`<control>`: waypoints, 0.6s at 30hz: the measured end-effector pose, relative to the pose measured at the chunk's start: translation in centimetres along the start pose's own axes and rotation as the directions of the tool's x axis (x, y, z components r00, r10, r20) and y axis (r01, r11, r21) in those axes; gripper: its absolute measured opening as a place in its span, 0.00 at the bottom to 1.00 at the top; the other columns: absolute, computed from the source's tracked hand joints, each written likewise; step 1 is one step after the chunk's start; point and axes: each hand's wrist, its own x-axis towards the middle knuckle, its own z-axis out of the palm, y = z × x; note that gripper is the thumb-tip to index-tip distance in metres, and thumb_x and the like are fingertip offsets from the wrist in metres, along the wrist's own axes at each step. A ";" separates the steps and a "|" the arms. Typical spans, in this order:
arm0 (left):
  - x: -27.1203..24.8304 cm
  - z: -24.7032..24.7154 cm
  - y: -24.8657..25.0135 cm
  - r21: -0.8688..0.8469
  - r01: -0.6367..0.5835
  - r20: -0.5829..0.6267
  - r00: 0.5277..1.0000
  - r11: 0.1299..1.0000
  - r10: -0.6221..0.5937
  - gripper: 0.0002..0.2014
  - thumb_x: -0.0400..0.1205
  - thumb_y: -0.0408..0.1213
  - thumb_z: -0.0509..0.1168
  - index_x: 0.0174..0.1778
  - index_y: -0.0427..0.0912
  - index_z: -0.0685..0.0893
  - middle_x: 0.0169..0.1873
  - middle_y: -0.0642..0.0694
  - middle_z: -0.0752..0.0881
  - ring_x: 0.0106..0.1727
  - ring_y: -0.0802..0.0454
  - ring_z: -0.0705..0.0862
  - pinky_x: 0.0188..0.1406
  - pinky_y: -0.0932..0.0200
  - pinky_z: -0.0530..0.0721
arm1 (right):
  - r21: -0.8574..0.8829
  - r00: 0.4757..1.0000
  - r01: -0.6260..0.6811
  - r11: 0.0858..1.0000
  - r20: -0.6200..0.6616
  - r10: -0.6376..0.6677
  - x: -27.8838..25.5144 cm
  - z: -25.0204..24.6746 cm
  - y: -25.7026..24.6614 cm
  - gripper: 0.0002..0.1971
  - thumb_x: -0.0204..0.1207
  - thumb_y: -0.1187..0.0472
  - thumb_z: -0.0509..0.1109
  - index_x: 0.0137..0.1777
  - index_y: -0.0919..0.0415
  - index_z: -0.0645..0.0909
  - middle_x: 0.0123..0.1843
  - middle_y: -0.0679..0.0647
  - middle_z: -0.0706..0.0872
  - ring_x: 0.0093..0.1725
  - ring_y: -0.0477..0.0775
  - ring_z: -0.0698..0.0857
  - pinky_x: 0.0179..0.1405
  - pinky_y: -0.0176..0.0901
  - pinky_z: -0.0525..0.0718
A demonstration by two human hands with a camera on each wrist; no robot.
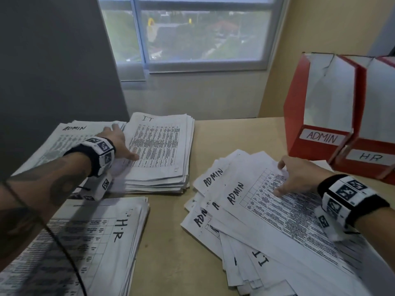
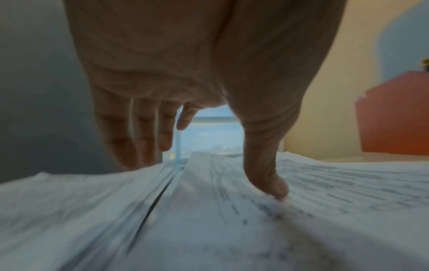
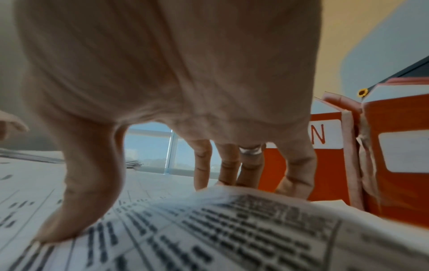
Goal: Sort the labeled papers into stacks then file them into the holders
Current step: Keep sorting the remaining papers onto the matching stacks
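Observation:
Three sorted stacks lie on the left of the desk: ADMIN [image 1: 72, 129] at the far left, IT [image 1: 162, 146] beside it, HR [image 1: 102, 242] nearest me. My left hand [image 1: 126, 142] lies open over the seam between the ADMIN and IT stacks, its thumb [image 2: 274, 187] pressing the IT stack [image 2: 336, 192]. A fanned unsorted pile [image 1: 245, 242] lies on the right. My right hand [image 1: 284, 178] grips its top sheet, marked ADMIN [image 1: 236, 193]. The thumb [image 3: 76, 210] lies on top and the fingers [image 3: 232, 174] curl behind the sheet's raised far edge [image 3: 232, 198].
Two red file holders stand at the back right, labeled ADMIN [image 1: 320, 116] and HR [image 1: 374, 129], just beyond my right hand. A grey panel [image 1: 53, 71] rises at the left behind the stacks. A window [image 1: 192, 28] is behind the desk [image 1: 224, 133].

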 end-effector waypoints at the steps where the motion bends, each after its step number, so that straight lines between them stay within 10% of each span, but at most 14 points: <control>1: -0.6 -0.5 0.5 0.060 -0.036 -0.047 0.998 0.998 0.039 0.64 0.63 0.66 0.85 0.85 0.38 0.59 0.79 0.33 0.69 0.79 0.30 0.72 0.74 0.33 0.79 | 0.032 1.000 -0.012 0.999 -0.009 0.013 0.0 -0.1 0.1 0.49 0.56 0.43 0.93 0.74 0.52 0.72 0.72 0.54 0.81 0.63 0.55 0.78 0.65 0.51 0.81; 5: -4.9 -2.1 4.1 0.044 -0.340 -0.122 0.931 0.939 0.343 0.48 0.67 0.68 0.80 0.80 0.49 0.74 0.79 0.43 0.70 0.79 0.39 0.71 0.77 0.32 0.77 | 0.143 0.986 0.007 0.990 -0.168 0.018 0.4 -0.6 0.6 0.31 0.53 0.54 0.95 0.54 0.49 0.83 0.53 0.51 0.89 0.51 0.53 0.86 0.46 0.44 0.82; 9: -10.8 -2.2 9.6 -0.201 -0.620 -0.069 0.781 0.758 0.621 0.28 0.73 0.65 0.77 0.62 0.51 0.87 0.61 0.50 0.87 0.58 0.52 0.85 0.65 0.47 0.85 | 0.319 0.930 0.136 0.938 -0.367 -0.010 0.0 -2.1 2.2 0.12 0.58 0.58 0.93 0.32 0.52 0.91 0.35 0.48 0.91 0.42 0.53 0.89 0.35 0.42 0.78; 12: -14.0 -0.6 13.5 -0.301 -0.636 0.102 0.719 0.711 0.687 0.29 0.72 0.67 0.76 0.59 0.50 0.88 0.49 0.54 0.92 0.47 0.57 0.88 0.58 0.50 0.89 | 0.443 0.944 0.186 0.877 -0.328 -0.034 -1.0 -3.2 3.8 0.09 0.63 0.61 0.91 0.34 0.55 0.92 0.35 0.51 0.93 0.41 0.57 0.92 0.43 0.49 0.86; 18: -16.1 2.7 17.6 -0.012 -0.618 0.275 0.754 0.786 0.597 0.32 0.66 0.72 0.79 0.39 0.46 0.78 0.37 0.49 0.84 0.37 0.52 0.83 0.39 0.56 0.86 | 0.521 0.966 0.172 0.836 -0.254 -0.041 -3.0 -5.6 8.3 0.10 0.72 0.67 0.84 0.47 0.69 0.86 0.34 0.49 0.94 0.30 0.44 0.91 0.33 0.42 0.80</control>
